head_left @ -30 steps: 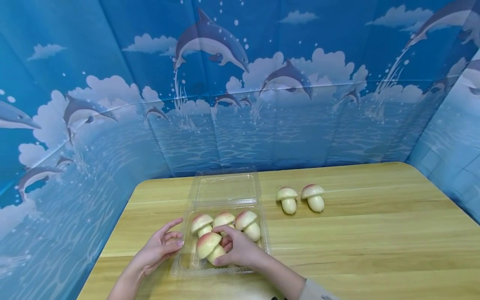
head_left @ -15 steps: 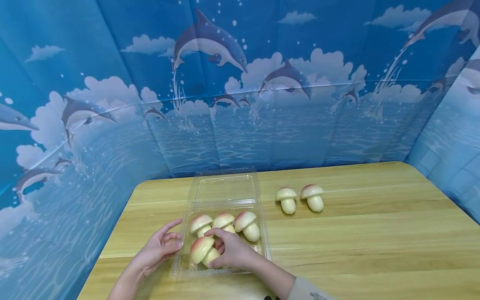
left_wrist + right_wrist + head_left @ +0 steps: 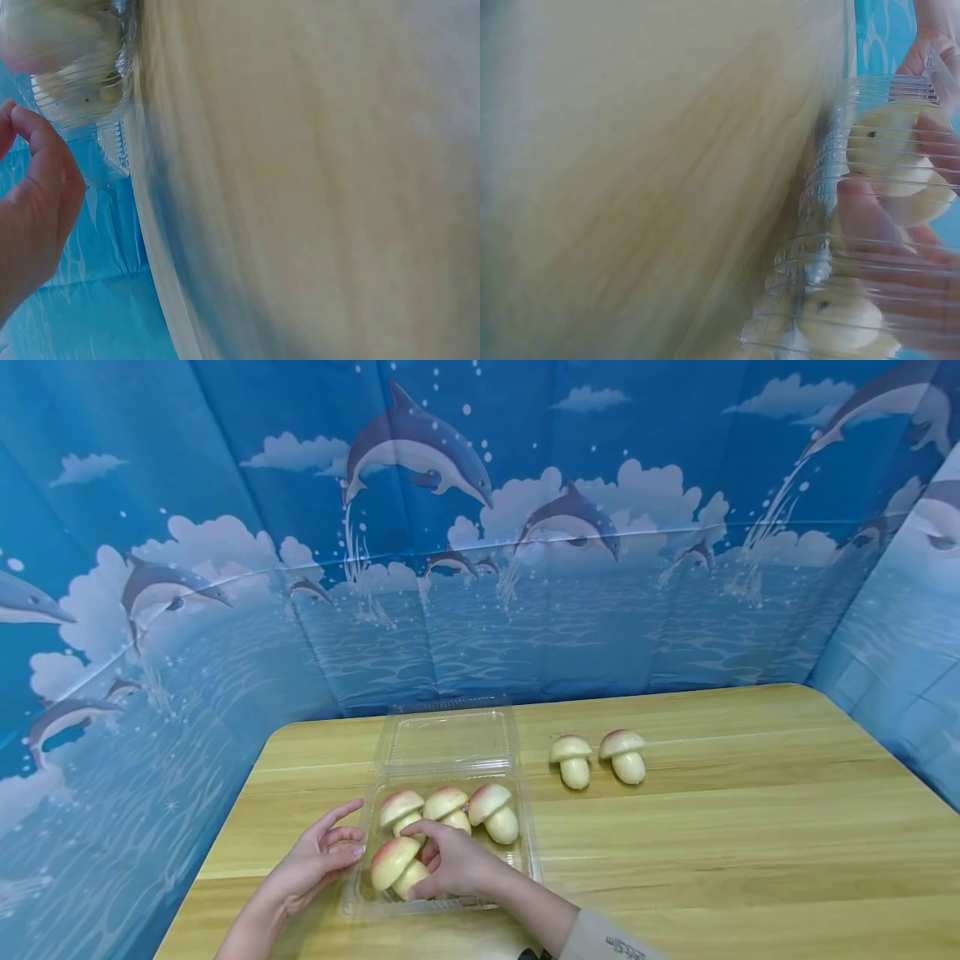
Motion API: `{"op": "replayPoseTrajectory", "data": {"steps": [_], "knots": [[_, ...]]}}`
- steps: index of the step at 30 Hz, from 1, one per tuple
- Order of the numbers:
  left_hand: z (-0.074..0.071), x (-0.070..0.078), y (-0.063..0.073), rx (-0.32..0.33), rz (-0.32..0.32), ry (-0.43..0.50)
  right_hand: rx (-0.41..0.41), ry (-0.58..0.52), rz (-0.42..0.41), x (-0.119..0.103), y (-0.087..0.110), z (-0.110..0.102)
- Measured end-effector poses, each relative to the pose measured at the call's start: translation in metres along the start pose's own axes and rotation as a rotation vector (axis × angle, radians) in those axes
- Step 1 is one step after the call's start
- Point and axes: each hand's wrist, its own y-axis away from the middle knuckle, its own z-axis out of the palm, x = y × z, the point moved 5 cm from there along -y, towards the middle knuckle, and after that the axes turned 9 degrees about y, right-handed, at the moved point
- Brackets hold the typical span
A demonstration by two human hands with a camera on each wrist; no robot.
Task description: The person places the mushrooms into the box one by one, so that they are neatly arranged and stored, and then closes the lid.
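Leftward, toward the near left corner of the clear container (image 3: 532,852), the right hand (image 3: 459,860) and the held mushroom (image 3: 390,863) have shifted since a second ago, while the left hand (image 3: 313,865) stays at the left side; the right hand pinches the mushroom between thumb and fingers, its pink-tinged cap leaning left and its pale stem pointing toward the thumb; the left hand is released and loose, its fingers partly bent, just beside the container's left wall, though I cannot tell whether it touches; behind the held piece, inside the container, three mushrooms lie in a row, the left one (image 3: 401,808), the middle one (image 3: 446,807) and the right one (image 3: 495,814), their caps away from the person; the clear lid (image 3: 450,739) lies folded back on the desk (image 3: 735,827); right of it, also on the desk, a pair of similar mushrooms (image 3: 573,762) sit near each other, stems toward the person; a pale sleeve (image 3: 592,935) with dark markings covers the right forearm; behind the desk hangs a blue backdrop (image 3: 480,627) printed with leaping dolphins, clouds and water.
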Motion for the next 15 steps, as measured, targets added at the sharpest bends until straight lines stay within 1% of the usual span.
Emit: {"op": "replayPoseTrajectory", "data": {"steps": [8, 15], "knots": [[0.0003, 0.0007, 0.0007, -0.012, 0.009, 0.003, -0.013, -0.061, 0.013, -0.0003, -0.003, 0.0019], [-0.0003, 0.0, -0.0002, 0.003, 0.004, 0.005, -0.03, -0.118, 0.029, 0.002, -0.0025, 0.003]]}}
